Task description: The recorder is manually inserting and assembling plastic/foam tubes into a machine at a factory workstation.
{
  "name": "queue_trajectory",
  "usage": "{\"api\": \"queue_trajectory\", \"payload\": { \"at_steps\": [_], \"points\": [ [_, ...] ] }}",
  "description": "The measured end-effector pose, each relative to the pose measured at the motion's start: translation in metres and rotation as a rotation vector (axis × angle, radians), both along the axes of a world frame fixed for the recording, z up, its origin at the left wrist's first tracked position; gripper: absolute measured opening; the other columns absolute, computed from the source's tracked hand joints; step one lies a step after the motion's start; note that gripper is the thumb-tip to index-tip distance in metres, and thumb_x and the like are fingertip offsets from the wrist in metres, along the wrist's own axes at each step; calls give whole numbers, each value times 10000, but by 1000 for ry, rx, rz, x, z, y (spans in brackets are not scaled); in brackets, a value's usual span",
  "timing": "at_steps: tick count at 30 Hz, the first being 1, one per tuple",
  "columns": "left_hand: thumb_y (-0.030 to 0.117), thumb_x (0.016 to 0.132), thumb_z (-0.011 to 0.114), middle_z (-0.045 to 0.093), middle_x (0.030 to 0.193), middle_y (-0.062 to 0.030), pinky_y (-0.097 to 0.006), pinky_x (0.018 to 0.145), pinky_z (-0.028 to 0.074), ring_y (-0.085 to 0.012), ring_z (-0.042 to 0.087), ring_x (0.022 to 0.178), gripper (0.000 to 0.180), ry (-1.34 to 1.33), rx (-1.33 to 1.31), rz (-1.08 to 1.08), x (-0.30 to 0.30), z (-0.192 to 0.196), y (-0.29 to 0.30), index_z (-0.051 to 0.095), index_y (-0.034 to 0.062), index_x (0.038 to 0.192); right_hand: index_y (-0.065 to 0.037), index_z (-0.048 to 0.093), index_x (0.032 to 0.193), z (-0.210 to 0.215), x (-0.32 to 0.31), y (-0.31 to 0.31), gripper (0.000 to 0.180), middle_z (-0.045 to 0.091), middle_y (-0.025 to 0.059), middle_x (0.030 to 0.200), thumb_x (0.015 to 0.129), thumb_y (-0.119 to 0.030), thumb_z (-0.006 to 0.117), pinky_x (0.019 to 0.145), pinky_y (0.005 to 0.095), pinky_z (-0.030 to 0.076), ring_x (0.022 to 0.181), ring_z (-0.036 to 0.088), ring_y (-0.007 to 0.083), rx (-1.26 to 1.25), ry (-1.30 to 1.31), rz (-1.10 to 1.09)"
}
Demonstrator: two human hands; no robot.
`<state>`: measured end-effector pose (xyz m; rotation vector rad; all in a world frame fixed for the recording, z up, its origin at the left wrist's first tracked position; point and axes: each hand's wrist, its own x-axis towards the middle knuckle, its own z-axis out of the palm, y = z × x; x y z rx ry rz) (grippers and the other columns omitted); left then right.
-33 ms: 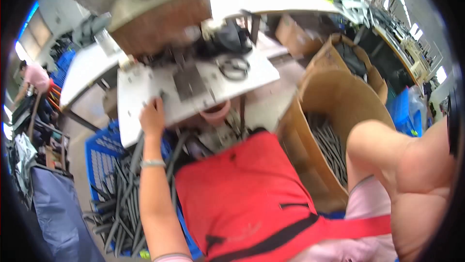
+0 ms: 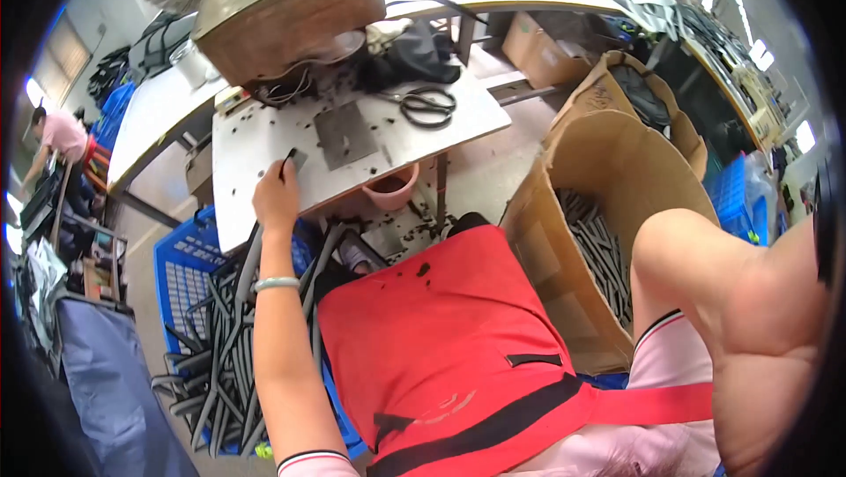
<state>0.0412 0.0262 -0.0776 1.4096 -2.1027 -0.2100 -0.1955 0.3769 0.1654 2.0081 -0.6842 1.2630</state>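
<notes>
My left hand [image 2: 278,198] is at the near left part of a white table [image 2: 251,146], its fingers closed round a slim black piece [image 2: 287,162] whose tip sticks out past them. What the piece is, I cannot make out. Beside the hand a dark metal plate [image 2: 345,136] lies on the table top. Black-handled scissors [image 2: 428,108] rest to the right of that plate. Small black scraps are scattered over the table. My right arm [image 2: 683,257] is raised and bent at the right rim, and its hand is out of the picture.
A blue basket [image 2: 176,252] of grey-black strips [image 2: 227,349] stands at lower left. On the right, a cardboard box [image 2: 648,155] holds similar strips. A pink bowl [image 2: 395,191] is below the table's front edge. Behind stands a brownish box-shaped unit [image 2: 291,27]. Another person [image 2: 63,135] works at far left.
</notes>
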Motion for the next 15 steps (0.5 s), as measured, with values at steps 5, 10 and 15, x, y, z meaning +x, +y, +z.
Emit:
{"api": "queue_trajectory", "payload": {
  "at_steps": [5, 10, 15],
  "points": [
    [407, 958, 505, 699, 886, -172, -478, 775, 503, -386, 656, 863, 345, 21, -2, 14, -5, -14, -16, 692, 137, 1065, -29, 411, 1370, -12, 12, -68, 618, 569, 184, 1239, 903, -376, 619, 1011, 382, 384, 1140, 540, 281, -78, -67, 50],
    [418, 957, 470, 695, 900, -185, -486, 792, 501, -400, 644, 904, 382, 43, -79, -44, -26, -5, -24, 693, 111, 996, -13, 434, 1353, -72, -13, -46, 581, 567, 199, 1246, 922, -369, 595, 1015, 389, 380, 1155, 535, 292, 35, -358, 106],
    [383, 921, 553, 703, 939, -204, -445, 839, 508, -377, 668, 933, 373, 143, 108, -14, 10, -5, -17, 727, 62, 998, 4, 457, 1335, -77, 30, -85, 550, 565, 214, 1252, 942, -363, 570, 1019, 396, 375, 1170, 530, 304, -11, -470, 166]
  ]
}}
